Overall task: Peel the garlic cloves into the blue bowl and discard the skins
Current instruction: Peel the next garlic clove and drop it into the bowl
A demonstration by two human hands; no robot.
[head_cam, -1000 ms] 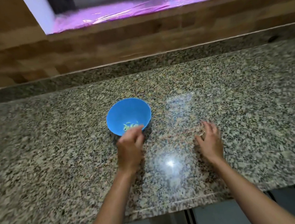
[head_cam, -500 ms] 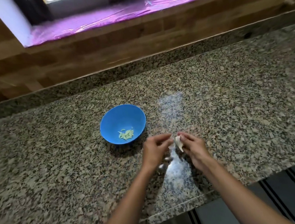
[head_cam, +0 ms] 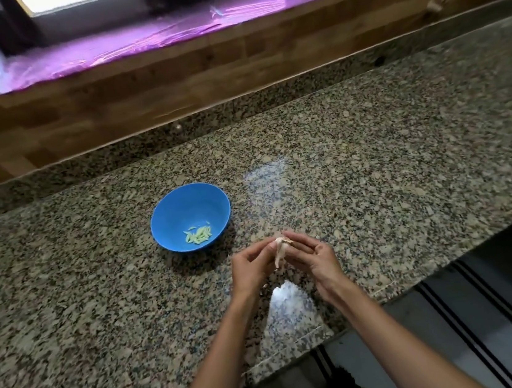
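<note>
Midair, left hand (head_cam: 250, 267), right hand (head_cam: 316, 259) pinching garlic (head_cam: 279, 250)

So a second back the left hand (head_cam: 250, 267) is at the bowl (head_cam: 185, 205) rim and the right hand (head_cam: 312, 257) lies flat on the counter (head_cam: 375, 179), well apart. Now they meet just right of the bowl, both pinching a clove (head_cam: 279, 247), its pale skin (head_cam: 277, 260) hanging lower than half a second ago.
</note>
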